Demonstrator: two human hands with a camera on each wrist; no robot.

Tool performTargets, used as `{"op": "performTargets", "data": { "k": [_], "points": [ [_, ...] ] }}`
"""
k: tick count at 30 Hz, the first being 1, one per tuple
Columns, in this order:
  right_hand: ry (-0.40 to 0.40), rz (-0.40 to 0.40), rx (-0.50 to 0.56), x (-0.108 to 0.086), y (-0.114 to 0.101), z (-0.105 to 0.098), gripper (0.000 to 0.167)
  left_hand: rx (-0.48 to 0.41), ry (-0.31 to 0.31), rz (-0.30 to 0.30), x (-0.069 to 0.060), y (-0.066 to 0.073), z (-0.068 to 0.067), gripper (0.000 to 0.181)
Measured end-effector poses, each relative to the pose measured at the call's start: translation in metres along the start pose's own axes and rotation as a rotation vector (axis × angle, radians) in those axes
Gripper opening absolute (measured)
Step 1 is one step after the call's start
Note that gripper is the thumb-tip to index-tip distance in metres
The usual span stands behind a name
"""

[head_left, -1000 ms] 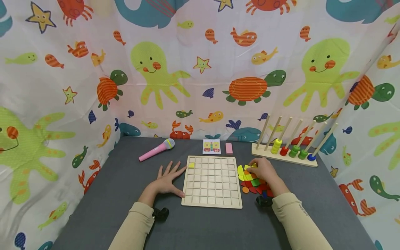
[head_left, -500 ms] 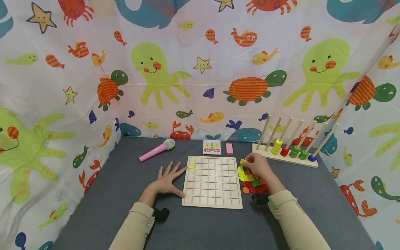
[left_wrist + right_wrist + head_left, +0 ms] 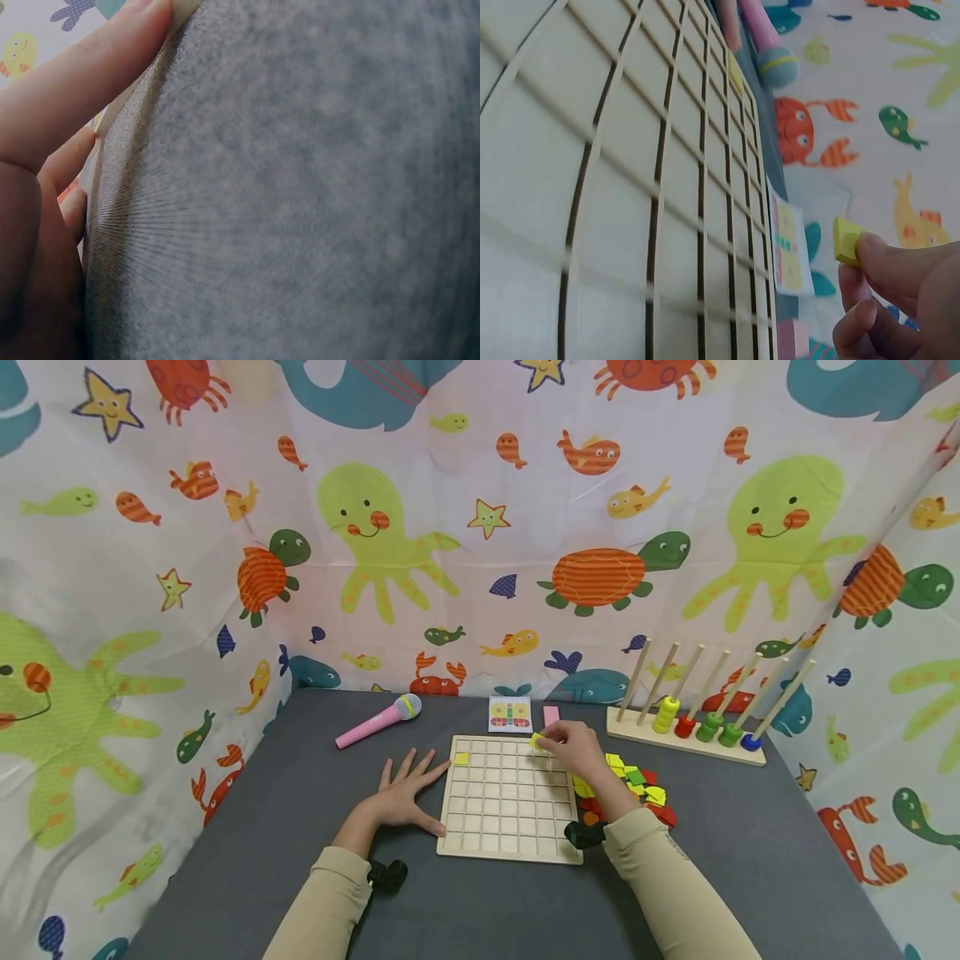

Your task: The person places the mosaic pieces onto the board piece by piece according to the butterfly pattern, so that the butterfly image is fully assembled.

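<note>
A pale wooden grid board [image 3: 510, 802] lies on the grey table, with one yellow square tile [image 3: 461, 759] in a cell near its far left corner. My left hand [image 3: 397, 800] is spread flat, its thumb and a fingertip touching the board's left edge. Over the board's far right part, my right hand [image 3: 577, 750] pinches a yellow square tile [image 3: 847, 240] between thumb and fingers, held above the cells. To the right of the board, partly covered by my right forearm, is a pile of red, yellow, green and orange tiles [image 3: 636, 781].
Behind the board lie a small pattern card [image 3: 510, 714] and a pink block [image 3: 551, 715]. A pink toy microphone [image 3: 378, 721] lies at the back left. At the back right stands a wooden peg rack [image 3: 686, 739] with coloured rings. A printed curtain [image 3: 465, 552] encloses the table.
My right hand has lifted a yellow square tile from the pile and carried it left over the board's far right part. The left hand has stayed at the board's left edge.
</note>
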State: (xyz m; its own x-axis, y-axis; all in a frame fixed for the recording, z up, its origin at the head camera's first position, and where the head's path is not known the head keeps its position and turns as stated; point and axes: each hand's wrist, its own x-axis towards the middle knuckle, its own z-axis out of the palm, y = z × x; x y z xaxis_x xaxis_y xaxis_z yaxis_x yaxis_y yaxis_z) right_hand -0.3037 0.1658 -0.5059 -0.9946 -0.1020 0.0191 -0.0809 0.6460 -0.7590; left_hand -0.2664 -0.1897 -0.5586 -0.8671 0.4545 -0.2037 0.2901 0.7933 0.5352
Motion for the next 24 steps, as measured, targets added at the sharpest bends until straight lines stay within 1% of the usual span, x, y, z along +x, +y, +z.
{"op": "performTargets", "data": {
  "k": [4,9,11,14,17,21,24],
  "points": [
    [0.001,-0.033,0.03,0.003,-0.009,0.014,0.019,-0.015,-0.007,0.009,-0.001,0.001,0.0,0.125],
    [-0.003,-0.042,0.047,0.009,-0.023,0.032,0.017,-0.017,-0.007,0.018,0.001,-0.001,0.0,0.124],
    [-0.019,-0.046,0.057,0.012,-0.027,0.04,0.018,-0.01,0.0,0.018,0.0,-0.001,0.0,0.124],
    [-0.037,-0.047,0.073,0.017,-0.03,0.052,0.018,0.006,-0.002,0.009,-0.001,0.001,-0.001,0.125],
    [-0.051,-0.042,0.064,0.021,-0.032,0.063,0.016,0.017,-0.005,0.002,-0.001,0.001,-0.001,0.124],
    [-0.068,-0.02,0.055,0.024,-0.033,0.074,0.014,0.026,-0.001,-0.009,-0.001,0.004,-0.002,0.123],
    [-0.078,-0.029,0.05,0.024,-0.034,0.082,0.014,0.027,0.004,-0.011,-0.002,0.004,-0.002,0.122]
  ]
}}
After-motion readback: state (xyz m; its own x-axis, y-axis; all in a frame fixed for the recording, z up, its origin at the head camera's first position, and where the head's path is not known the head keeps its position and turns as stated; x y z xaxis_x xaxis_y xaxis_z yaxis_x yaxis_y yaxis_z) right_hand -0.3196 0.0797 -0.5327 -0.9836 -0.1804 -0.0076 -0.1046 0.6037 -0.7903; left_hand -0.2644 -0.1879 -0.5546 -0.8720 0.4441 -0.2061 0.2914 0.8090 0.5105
